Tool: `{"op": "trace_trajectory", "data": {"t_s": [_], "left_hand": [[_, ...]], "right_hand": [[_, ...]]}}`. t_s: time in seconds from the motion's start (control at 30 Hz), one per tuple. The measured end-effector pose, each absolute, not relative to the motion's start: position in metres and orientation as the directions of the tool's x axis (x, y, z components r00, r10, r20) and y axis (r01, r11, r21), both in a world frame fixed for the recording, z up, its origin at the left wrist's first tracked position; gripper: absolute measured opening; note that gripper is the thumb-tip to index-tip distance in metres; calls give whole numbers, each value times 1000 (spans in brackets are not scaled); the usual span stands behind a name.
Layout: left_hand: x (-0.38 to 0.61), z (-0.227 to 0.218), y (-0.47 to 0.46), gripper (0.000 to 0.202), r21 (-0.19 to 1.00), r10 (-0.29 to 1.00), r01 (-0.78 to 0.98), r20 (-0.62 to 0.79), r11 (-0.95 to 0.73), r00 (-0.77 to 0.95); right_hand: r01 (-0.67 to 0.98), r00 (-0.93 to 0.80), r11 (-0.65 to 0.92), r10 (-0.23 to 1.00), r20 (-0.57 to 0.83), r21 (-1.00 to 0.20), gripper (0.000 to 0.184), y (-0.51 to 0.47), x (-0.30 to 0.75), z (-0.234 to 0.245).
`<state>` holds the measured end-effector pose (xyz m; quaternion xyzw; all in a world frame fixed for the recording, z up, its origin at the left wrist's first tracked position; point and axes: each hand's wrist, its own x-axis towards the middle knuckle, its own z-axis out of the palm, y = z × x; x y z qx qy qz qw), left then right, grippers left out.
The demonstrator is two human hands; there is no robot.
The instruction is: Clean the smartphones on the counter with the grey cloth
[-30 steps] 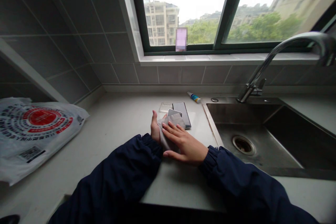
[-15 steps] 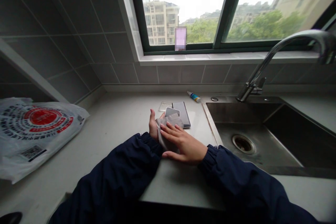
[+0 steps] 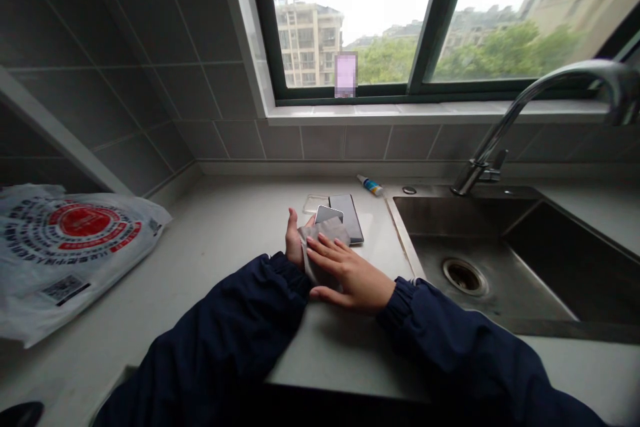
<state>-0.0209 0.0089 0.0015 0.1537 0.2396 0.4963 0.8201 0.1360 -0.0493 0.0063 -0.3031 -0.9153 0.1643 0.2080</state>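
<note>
Cloth-wrapped phone (image 3: 329, 215); dark phone (image 3: 349, 217) just beside

No legible wording anywhere. White plastic bag (image 3: 75, 280) at left of counter: red round emblem (image 3: 83, 220) at centre, ringed by bands of dark and red lettering, characters too small and creased to read. Near edge of bag: black-and-white code label (image 3: 65, 289), digits unreadable. Small tube (image 3: 370, 185) far on counter beside sink, blue-and-white label, print too small to read.
</note>
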Motion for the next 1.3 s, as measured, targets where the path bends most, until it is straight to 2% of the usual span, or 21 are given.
{"op": "trace_trajectory", "data": {"t_s": [0.23, 1.3], "left_hand": [[-21, 7, 6, 92, 519, 883, -714, -272, 470, 384], [-19, 9, 6, 92, 539, 883, -699, -275, 470, 381]], "right_hand": [[506, -735, 750, 633, 242, -425, 80, -49, 136, 6], [535, -731, 755, 639, 240, -380, 74, -48, 135, 1]]}}
